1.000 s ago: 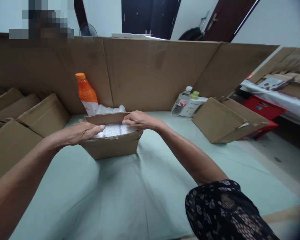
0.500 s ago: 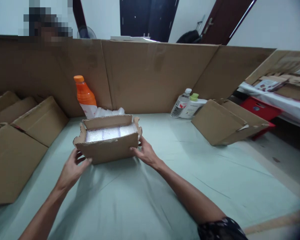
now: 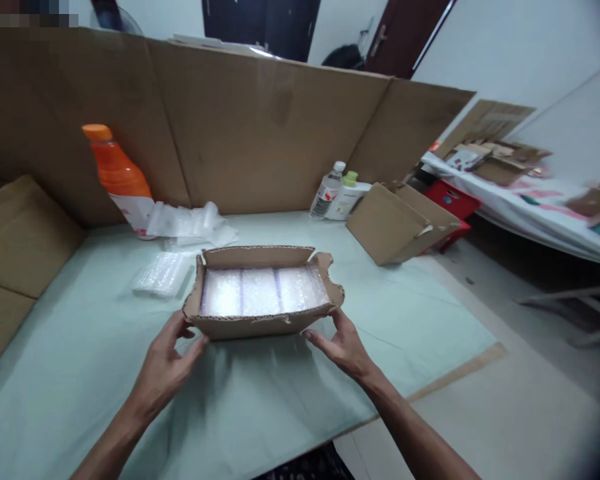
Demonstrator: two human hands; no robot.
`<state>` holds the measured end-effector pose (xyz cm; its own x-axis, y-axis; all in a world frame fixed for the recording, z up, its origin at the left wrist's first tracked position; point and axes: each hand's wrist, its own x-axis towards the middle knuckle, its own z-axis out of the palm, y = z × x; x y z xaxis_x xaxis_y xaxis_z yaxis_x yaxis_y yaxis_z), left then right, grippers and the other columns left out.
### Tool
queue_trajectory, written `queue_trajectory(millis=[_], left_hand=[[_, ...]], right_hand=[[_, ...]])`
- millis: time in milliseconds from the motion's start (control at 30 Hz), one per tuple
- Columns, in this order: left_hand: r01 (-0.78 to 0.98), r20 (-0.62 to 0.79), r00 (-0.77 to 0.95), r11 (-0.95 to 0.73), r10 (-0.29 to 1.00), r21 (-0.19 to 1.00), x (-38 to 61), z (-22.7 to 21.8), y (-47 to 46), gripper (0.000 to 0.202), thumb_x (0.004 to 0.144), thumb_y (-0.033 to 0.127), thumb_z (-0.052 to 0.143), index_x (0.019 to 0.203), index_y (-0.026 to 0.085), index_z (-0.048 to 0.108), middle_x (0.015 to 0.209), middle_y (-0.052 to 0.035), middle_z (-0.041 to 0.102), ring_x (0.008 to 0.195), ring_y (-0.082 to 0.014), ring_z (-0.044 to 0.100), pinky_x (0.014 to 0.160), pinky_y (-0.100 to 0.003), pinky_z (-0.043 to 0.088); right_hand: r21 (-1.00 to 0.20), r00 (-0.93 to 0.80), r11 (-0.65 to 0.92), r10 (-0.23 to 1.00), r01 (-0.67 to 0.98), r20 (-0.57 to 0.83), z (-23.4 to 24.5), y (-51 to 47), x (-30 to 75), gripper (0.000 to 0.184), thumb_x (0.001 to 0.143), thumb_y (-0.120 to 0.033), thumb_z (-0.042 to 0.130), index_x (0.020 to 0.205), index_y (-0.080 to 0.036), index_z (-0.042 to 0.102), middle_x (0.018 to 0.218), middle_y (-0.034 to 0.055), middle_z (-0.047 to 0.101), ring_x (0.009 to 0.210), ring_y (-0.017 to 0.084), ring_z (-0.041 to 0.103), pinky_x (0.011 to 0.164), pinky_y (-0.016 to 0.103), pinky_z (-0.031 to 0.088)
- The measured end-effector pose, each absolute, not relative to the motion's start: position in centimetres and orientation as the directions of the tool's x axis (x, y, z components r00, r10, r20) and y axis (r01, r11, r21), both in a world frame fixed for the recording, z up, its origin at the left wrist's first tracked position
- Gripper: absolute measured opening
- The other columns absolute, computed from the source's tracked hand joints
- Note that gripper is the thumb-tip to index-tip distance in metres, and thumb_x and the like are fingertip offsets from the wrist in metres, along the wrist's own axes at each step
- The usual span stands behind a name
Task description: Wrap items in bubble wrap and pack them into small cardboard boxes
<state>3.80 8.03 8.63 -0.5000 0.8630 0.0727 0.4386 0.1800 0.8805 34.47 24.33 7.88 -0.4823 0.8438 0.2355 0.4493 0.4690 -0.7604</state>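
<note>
Between my hands is a small open cardboard box (image 3: 260,327), its rim cut unevenly. Bubble-wrap packs (image 3: 261,291) fill it, standing side by side in a row. My left hand (image 3: 167,357) grips the box's near left corner, thumb in front and fingers around the side. At the near right corner, my right hand (image 3: 343,343) holds it the same way, its fingertips partly hidden behind the cardboard. Behind the box to the left lie a flat bubble-wrap pouch (image 3: 163,274) and a heap of clear bubble-wrap bags (image 3: 193,223).
An orange bottle (image 3: 120,177) leans near the cardboard wall (image 3: 275,133). Farther right stand a clear water bottle (image 3: 327,192), a white bottle (image 3: 347,200) and a tilted carton (image 3: 385,223). A larger carton (image 3: 10,240) is at the left. The cloth-covered table (image 3: 260,400) ends at the right.
The box has moved toward me and away from the bags, with both hands still on it. The flat pouch now shows behind it. My view has turned right and down.
</note>
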Motion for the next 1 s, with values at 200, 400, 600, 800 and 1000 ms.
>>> queue_trajectory(millis=[200, 400, 600, 800, 1000], left_hand=[[0.42, 0.001, -0.547, 0.274, 0.837, 0.865, 3.1, 8.9, 8.0, 0.057, 0.077, 0.062, 0.067, 0.117, 0.022, 0.061, 0.075, -0.0013, 0.067, 0.069, -0.0194, 0.064, 0.059, -0.028, 0.048], [0.319, -0.088, -0.591, 0.333, 0.802, 0.888, 3.6, 6.8, 9.4, 0.065, 0.067, 0.069, 0.075, 0.11, 0.022, 0.064, 0.086, -0.0034, 0.073, 0.078, -0.0234, 0.071, 0.061, -0.029, 0.054], [0.274, -0.063, -0.394, 0.183, 0.917, 0.944, 9.0, 6.3, 14.1, 0.083, 0.068, 0.065, 0.077, 0.137, 0.023, 0.056, 0.117, -0.0102, 0.073, 0.094, -0.0261, 0.073, 0.075, -0.033, 0.061], [0.34, -0.027, 0.013, 0.021, 1.0, 0.94, 16.2, 4.6, 16.5, 0.06, 0.083, 0.054, 0.067, 0.135, 0.024, 0.061, 0.137, -0.0148, 0.065, 0.1, -0.0244, 0.074, 0.081, -0.035, 0.063], [0.361, -0.029, 0.143, -0.025, 0.989, 0.932, 15.4, 2.5, 15.8, 0.043, 0.083, 0.053, 0.068, 0.111, 0.022, 0.076, 0.113, -0.0125, 0.076, 0.095, -0.0258, 0.077, 0.084, -0.034, 0.064]], right_hand=[[-0.862, -0.64, 0.454, 0.736, 0.226, 0.22, 6.7, 29.0, 33.3, 0.123, 0.063, -0.078, 0.077, 0.16, -0.02, 0.028, 0.159, 0.0181, 0.041, 0.149, 0.036, 0.038, 0.119, 0.051, 0.038], [-0.917, -0.687, 0.399, 0.663, -0.011, 0.296, 6.5, 30.9, 32.1, 0.13, 0.054, -0.062, 0.091, 0.16, -0.022, 0.028, 0.158, 0.0154, 0.043, 0.149, 0.035, 0.037, 0.122, 0.047, 0.034], [-0.904, -0.453, 0.426, 0.814, 0.043, 0.363, 5.3, 29.4, 40.6, 0.128, 0.053, -0.048, 0.097, 0.159, -0.025, 0.029, 0.156, 0.012, 0.045, 0.146, 0.035, 0.042, 0.124, 0.046, 0.03], [-0.931, 0.107, 0.244, 0.954, 0.272, 0.282, 4.5, 26.9, 55.5, 0.091, 0.056, -0.058, 0.092, 0.132, -0.022, 0.056, 0.119, 0.0108, 0.07, 0.112, 0.034, 0.067, 0.099, 0.053, 0.055], [-0.859, 0.519, 0.208, 0.722, 0.468, 0.458, 4.3, 28.3, 65.0, 0.09, 0.055, -0.057, 0.091, 0.128, -0.025, 0.049, 0.119, 0.0075, 0.063, 0.105, 0.027, 0.064, 0.094, 0.049, 0.055]])
